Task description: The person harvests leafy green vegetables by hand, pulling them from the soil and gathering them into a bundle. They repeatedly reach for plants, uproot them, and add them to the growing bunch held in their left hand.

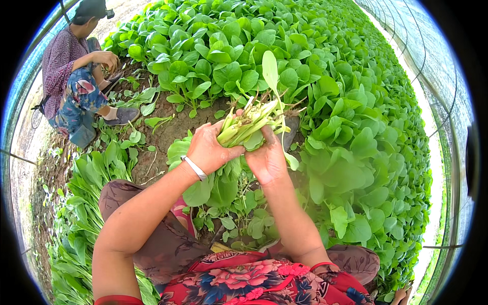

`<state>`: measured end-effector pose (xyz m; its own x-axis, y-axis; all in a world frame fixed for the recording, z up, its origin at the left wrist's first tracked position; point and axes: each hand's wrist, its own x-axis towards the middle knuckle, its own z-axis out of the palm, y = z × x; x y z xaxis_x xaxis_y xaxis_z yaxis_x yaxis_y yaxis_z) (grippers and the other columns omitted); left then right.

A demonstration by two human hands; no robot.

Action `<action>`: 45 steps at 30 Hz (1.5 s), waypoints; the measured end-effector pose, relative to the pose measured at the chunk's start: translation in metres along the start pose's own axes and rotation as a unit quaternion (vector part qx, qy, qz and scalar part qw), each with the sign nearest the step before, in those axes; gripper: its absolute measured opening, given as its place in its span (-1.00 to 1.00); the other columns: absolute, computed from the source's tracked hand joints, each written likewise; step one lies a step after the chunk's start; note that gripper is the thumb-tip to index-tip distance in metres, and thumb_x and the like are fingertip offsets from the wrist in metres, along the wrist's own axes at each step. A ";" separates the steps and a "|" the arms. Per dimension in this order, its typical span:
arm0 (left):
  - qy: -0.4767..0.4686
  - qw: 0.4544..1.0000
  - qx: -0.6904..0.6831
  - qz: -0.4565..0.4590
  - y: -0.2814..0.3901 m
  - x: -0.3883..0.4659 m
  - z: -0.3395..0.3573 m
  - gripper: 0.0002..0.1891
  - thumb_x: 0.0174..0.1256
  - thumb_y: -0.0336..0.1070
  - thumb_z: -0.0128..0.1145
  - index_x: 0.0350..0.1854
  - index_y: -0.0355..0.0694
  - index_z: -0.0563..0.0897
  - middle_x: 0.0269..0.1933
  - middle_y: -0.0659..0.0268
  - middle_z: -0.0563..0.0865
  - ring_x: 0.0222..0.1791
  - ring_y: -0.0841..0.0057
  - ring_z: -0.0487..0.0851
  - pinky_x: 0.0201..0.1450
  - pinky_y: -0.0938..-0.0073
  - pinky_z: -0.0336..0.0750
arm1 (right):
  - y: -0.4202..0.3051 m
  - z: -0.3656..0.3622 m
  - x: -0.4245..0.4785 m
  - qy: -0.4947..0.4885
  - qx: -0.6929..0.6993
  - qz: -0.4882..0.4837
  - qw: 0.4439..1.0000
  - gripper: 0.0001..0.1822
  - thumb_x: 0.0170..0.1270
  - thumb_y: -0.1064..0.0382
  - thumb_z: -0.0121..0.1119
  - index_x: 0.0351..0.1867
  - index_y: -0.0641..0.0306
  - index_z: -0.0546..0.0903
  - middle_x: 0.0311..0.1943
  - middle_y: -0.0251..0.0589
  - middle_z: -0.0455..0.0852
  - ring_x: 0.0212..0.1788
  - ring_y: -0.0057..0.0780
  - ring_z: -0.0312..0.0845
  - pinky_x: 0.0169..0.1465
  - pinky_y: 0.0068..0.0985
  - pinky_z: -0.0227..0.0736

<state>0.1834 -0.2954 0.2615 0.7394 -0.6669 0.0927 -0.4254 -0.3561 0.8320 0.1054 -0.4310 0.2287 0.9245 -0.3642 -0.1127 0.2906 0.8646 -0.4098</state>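
Observation:
My left hand, with a silver bangle at the wrist, wraps around a bunch of leafy greens. Pale stems and soil-covered roots point away from me, while the leaves hang below my hands. My right hand cups the bunch from the other side, palm turned up and its fingers partly hidden by the stems. One long leaf sticks out past the roots. Behind the right hand, a dark grey object shows in part; I cannot tell what it is.
Dense growing greens spread ahead and to the right. Pulled greens lie heaped at my left, near bare soil with loose leaves. Another person crouches at the upper left. Plastic greenhouse sheeting curves along the right.

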 end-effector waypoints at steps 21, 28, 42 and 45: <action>-0.141 0.983 -0.095 -0.071 -0.018 0.020 0.000 -0.51 -0.11 -0.32 0.53 -0.08 -0.46 0.71 -0.23 0.12 0.82 -0.27 0.48 0.74 -0.07 0.42 0.60 | -0.011 -0.031 0.035 0.179 -0.059 -0.114 0.976 -0.70 0.56 0.35 -0.12 0.19 0.45 0.46 0.17 0.03 0.56 0.14 -0.24 0.50 0.34 -0.25 0.41; -0.140 0.979 -0.055 -0.140 -0.024 0.016 -0.020 -0.52 -0.11 -0.38 0.56 -0.07 -0.45 0.72 -0.19 0.15 0.82 -0.24 0.48 0.75 -0.03 0.41 0.60 | -0.076 -0.074 0.055 0.108 0.047 -0.104 0.988 -0.79 0.53 0.29 -0.01 0.00 0.36 0.56 -0.47 -0.37 0.48 -0.40 -0.54 0.44 -0.10 -0.44 0.53; -0.138 0.969 -0.181 -0.097 -0.012 0.019 -0.006 -0.52 -0.02 -0.48 0.53 0.03 -0.39 0.69 -0.09 0.25 0.80 -0.19 0.60 0.72 -0.03 0.49 0.62 | -0.044 -0.049 0.000 0.031 -0.281 0.015 0.959 -0.57 0.35 0.22 0.34 0.12 0.44 0.52 -0.07 -0.10 0.70 -0.18 -0.46 0.66 -0.25 -0.55 0.54; -0.135 0.966 -0.187 -0.120 -0.012 0.019 -0.003 -0.52 0.00 -0.47 0.53 0.04 -0.38 0.69 -0.09 0.26 0.80 -0.20 0.61 0.72 -0.02 0.49 0.61 | -0.041 -0.043 -0.003 0.077 -0.249 -0.039 0.965 -0.83 0.40 0.31 0.26 -0.09 0.35 0.61 -0.29 -0.25 0.71 -0.39 -0.58 0.60 -0.33 -0.61 0.55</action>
<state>0.2046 -0.3017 0.2550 0.6090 -0.7586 -0.2316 -0.0026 -0.2940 0.9558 0.0797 -0.4802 0.2075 0.8458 -0.5021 -0.1805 0.1691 0.5731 -0.8019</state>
